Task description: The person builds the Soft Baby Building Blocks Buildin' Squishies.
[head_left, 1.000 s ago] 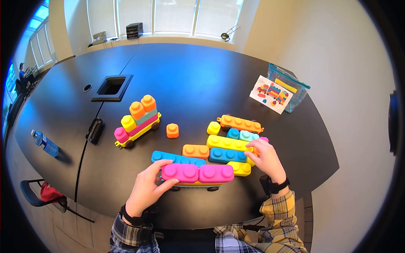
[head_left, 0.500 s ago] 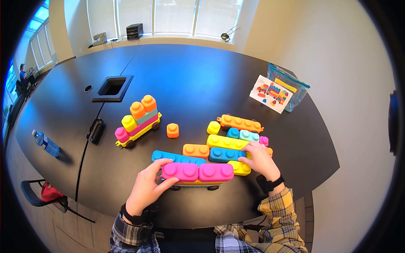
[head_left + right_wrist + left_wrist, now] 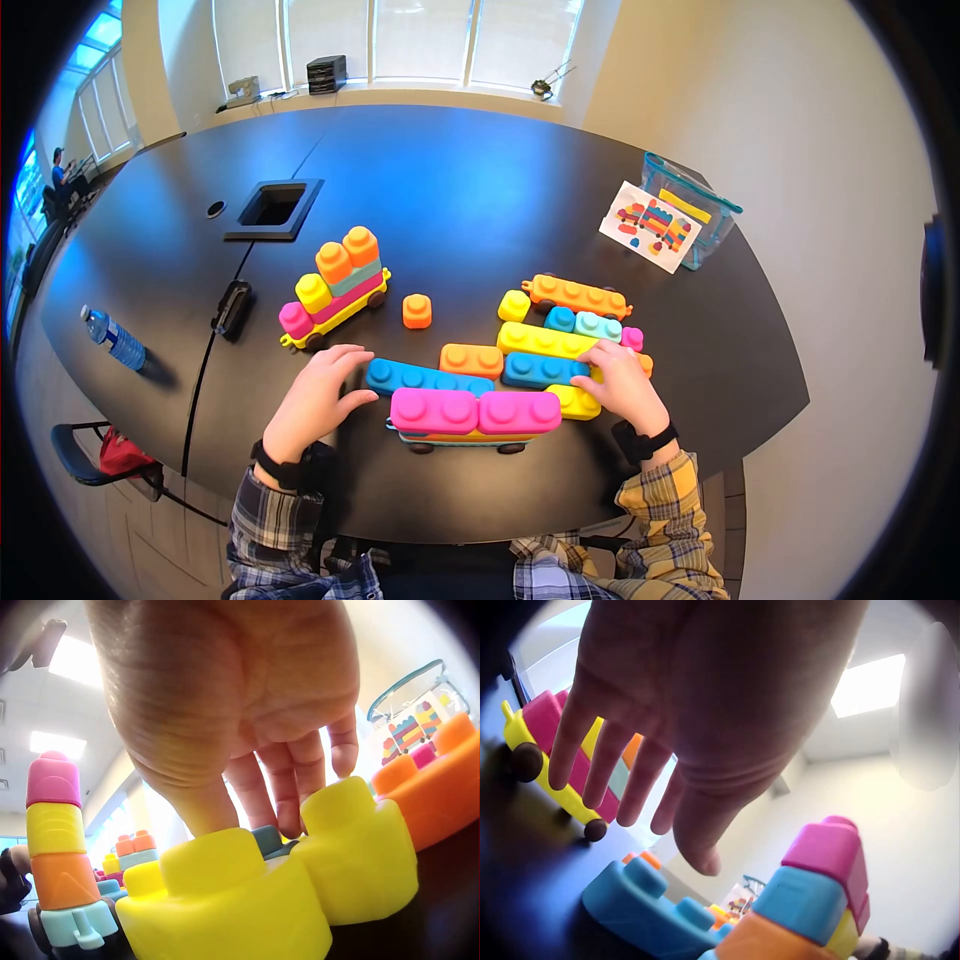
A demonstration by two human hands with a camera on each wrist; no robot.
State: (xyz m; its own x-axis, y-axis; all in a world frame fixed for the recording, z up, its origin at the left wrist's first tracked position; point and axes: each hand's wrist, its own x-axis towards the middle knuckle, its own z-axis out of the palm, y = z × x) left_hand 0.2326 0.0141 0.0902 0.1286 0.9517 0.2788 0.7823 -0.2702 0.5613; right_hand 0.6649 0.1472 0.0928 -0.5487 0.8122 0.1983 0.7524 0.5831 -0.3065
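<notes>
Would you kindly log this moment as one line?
left hand: open, empty | right hand: at long straight blue plastic block, grip unclear | wheeled pink-topped block stack: upright, untouched

Head view: brightly lit from the windows (image 3: 420, 45), with blue-white glare across the table (image 3: 450, 180) and a soft shadow beside the bottle (image 3: 117, 340). Bent strongly toward black edges; clear at centre. Left wrist view: backlit, with the left hand (image 3: 682, 705) in shade, the ceiling light (image 3: 870, 685) overexposed, and a blurred pale patch (image 3: 930, 705) at right. Right wrist view: brighter, slightly soft, dark-cornered.
</notes>
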